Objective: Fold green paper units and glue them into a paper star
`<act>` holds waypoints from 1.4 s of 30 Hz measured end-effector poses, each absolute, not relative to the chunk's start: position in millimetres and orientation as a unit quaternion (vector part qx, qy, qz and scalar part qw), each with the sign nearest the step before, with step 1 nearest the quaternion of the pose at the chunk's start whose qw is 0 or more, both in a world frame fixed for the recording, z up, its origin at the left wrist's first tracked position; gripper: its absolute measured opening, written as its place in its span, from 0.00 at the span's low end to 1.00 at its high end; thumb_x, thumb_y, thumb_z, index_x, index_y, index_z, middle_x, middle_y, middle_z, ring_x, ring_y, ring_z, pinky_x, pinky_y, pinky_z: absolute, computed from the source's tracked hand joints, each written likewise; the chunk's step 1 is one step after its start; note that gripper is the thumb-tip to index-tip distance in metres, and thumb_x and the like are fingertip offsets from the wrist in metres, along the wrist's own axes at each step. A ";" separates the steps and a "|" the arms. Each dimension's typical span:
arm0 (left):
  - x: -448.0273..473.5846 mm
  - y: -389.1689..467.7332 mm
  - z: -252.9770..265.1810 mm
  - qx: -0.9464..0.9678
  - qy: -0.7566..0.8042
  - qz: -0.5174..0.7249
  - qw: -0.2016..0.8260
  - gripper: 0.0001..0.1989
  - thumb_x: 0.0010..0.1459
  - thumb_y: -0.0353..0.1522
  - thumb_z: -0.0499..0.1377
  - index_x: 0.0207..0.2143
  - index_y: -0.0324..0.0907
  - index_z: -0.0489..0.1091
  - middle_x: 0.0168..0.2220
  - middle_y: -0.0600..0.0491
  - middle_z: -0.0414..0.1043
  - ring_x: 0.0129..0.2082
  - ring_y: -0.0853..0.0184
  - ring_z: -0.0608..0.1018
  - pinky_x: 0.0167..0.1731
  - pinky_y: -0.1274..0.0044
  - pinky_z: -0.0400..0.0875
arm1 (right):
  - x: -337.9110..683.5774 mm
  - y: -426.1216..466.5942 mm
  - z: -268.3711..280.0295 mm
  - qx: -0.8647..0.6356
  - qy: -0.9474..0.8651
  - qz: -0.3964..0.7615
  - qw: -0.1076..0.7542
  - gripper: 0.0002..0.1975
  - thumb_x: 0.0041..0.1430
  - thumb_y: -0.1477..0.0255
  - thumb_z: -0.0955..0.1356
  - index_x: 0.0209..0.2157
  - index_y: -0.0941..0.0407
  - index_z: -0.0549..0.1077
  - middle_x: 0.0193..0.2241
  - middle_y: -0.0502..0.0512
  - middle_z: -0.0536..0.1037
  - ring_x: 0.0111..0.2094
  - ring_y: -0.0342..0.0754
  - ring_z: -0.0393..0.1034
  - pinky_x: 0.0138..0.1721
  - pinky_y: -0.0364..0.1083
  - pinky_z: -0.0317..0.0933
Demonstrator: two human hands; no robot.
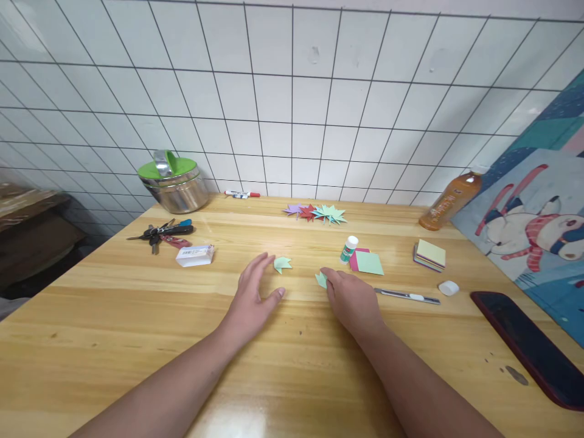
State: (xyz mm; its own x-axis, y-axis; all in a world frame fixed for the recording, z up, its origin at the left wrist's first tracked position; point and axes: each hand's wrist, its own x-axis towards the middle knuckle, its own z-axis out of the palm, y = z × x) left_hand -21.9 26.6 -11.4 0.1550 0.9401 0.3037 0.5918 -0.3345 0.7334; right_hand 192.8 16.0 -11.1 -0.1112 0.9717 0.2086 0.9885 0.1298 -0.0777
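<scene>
Two bare forearms [182,377] stretch across a wooden bench [114,328], with an illustrated panel [547,213] at far right. Farther off, a green-lidded steel pot [180,193] stands at left and an amber drink bottle [451,201] at right; a smartphone [524,340] lies at near right.

At center, the left hand [253,292] is released, fingers spread, just beside a folded pale-green paper piece [282,264]. Fingers of the right hand [351,298] touch a second folded piece [320,280], to the right of the first; whether they pinch or merely press it cannot be told.

A snap-off utility knife [406,296] lies just right of that wrist, and a glue stick [349,249] stands upright beyond it. A sideways sweep could knock the knife or topple the glue; heavy pressure could crease the small folds.

Counted: one panel, one pot, one bottle, one phone, one knife, one glue stick, one small white box [195,256], one pad of notes [429,255], at least three overlapping paper stars [331,213], two folded pieces, one white cap-like piece [449,288].
</scene>
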 end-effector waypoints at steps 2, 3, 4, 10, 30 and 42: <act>-19.8 22.6 -8.4 0.738 0.499 0.377 0.255 0.22 0.54 0.33 0.55 0.53 0.48 0.60 0.57 0.49 0.57 0.58 0.60 0.59 0.56 0.64 0.53 | 193.6 13.5 -8.5 -0.655 -0.745 -0.047 0.116 0.15 0.60 0.74 0.59 0.47 0.50 0.67 0.34 0.54 0.77 0.33 0.49 0.70 0.26 0.43 0.54; -19.0 21.1 -7.1 0.741 0.487 0.378 0.264 0.21 0.54 0.33 0.55 0.52 0.47 0.62 0.56 0.49 0.59 0.57 0.60 0.61 0.56 0.65 0.54 | 193.7 12.7 -7.3 -0.652 -0.746 -0.047 0.129 0.14 0.60 0.73 0.59 0.47 0.50 0.67 0.34 0.54 0.77 0.34 0.49 0.70 0.26 0.43 0.55; -18.3 20.1 -6.1 0.743 0.478 0.379 0.274 0.19 0.54 0.33 0.55 0.51 0.47 0.63 0.54 0.49 0.62 0.56 0.60 0.62 0.55 0.65 0.55 | 193.8 12.3 -6.3 -0.648 -0.747 -0.044 0.145 0.13 0.60 0.72 0.60 0.45 0.50 0.68 0.35 0.54 0.76 0.35 0.49 0.69 0.27 0.43 0.55; -16.7 18.7 -4.0 0.734 0.467 0.383 0.311 0.12 0.55 0.33 0.55 0.43 0.46 0.70 0.47 0.50 0.69 0.50 0.61 0.68 0.51 0.68 0.60 | 193.4 12.7 -5.7 -0.629 -0.763 0.000 0.149 0.09 0.58 0.68 0.63 0.38 0.53 0.72 0.35 0.56 0.75 0.36 0.50 0.68 0.30 0.44 0.56; 3.4 15.9 -9.0 0.624 0.429 0.382 0.530 0.12 0.52 0.39 0.58 0.32 0.38 0.70 0.30 0.52 0.74 0.30 0.67 0.74 0.32 0.77 0.67 | 155.9 -4.2 -4.2 -0.544 -0.531 0.446 0.473 0.13 0.54 0.64 0.64 0.34 0.55 0.77 0.28 0.52 0.73 0.21 0.41 0.62 0.19 0.40 0.56; -6.9 13.5 -5.9 0.788 0.465 0.285 0.285 0.11 0.56 0.36 0.52 0.26 0.43 0.72 0.23 0.55 0.69 0.26 0.68 0.69 0.27 0.80 0.60 | 167.3 -1.7 -7.6 -0.543 -0.615 0.374 0.432 0.08 0.53 0.68 0.66 0.30 0.53 0.78 0.29 0.54 0.76 0.32 0.46 0.69 0.34 0.45 0.64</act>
State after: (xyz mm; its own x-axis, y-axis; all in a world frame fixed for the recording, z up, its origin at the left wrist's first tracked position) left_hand -6.9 13.5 -5.9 0.4044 0.8957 0.1848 0.5706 -0.4050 0.7144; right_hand 167.3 -1.7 -7.6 -0.0370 0.9915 0.1244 0.3451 0.1295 -0.9296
